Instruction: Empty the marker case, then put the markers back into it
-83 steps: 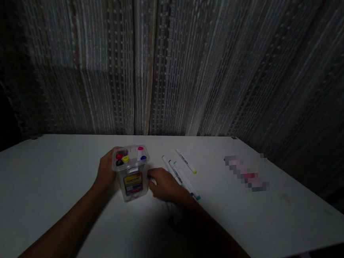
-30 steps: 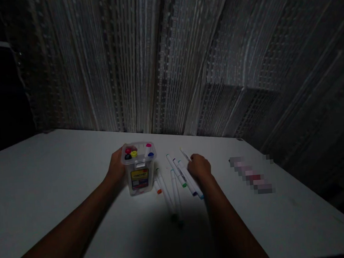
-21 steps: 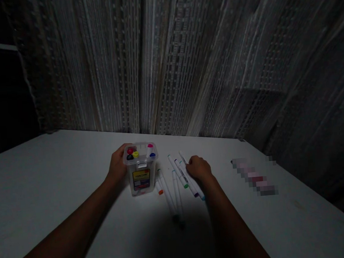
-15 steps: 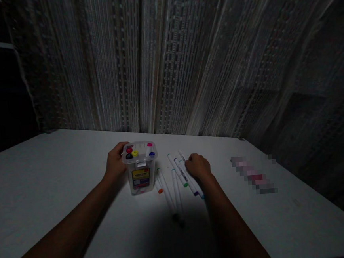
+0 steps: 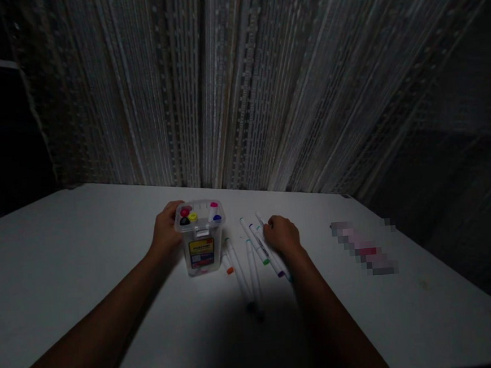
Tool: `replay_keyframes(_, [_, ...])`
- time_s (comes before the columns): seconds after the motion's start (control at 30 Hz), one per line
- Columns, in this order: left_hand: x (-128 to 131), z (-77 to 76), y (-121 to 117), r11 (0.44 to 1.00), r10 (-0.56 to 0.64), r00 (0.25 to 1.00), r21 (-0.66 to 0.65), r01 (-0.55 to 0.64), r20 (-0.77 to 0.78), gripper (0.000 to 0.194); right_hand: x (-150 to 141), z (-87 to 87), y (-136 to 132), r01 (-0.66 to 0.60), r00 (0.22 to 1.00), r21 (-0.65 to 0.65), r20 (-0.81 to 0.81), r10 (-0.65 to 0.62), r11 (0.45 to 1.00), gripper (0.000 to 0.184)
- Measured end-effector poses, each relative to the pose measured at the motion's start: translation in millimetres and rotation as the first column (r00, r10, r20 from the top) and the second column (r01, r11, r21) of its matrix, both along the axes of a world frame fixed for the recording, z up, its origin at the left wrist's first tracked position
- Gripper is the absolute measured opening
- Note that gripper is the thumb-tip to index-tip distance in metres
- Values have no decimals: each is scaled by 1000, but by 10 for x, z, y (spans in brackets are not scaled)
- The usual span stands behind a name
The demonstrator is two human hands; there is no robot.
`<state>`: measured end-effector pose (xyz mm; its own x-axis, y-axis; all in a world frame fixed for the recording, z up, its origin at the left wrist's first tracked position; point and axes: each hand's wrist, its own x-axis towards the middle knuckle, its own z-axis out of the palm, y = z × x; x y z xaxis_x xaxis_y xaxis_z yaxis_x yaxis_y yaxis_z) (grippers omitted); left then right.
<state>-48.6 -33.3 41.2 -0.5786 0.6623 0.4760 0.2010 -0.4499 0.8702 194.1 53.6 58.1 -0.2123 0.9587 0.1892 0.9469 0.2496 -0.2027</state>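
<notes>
A clear plastic box point(image 5: 202, 254) with a yellow-and-dark label stands upright, and several capped markers poke up inside it: red, black, yellow, pink and blue. My left hand point(image 5: 166, 229) wraps the box's left side, its fingertips hidden behind. To the right of the box, my right hand point(image 5: 282, 233) is closed over the white markers on the table, its fingers around a marker point(image 5: 259, 218) whose end sticks out past them. Beside that hand lie a green-capped marker point(image 5: 254, 242) and a purple-capped marker point(image 5: 272, 261). An orange-capped marker point(image 5: 227, 263) rests against the box's right side.
Two white markers with dark ends, one of them a long marker point(image 5: 254, 274), point toward me on the white table point(image 5: 118, 239). A blurred-out pinkish item point(image 5: 363, 248) lies at the right. Behind the table's far edge hangs a string curtain point(image 5: 221, 95). The light is dim.
The view has shifted very slightly. Both hands, the box and the markers stay in practically the same places.
</notes>
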Motion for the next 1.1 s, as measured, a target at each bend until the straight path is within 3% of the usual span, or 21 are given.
replay_keyframes(1.1, [21, 53, -45, 998, 3, 1000, -65, -3, -7, 33, -73, 13, -59, -54, 998, 30, -27, 55, 998, 25])
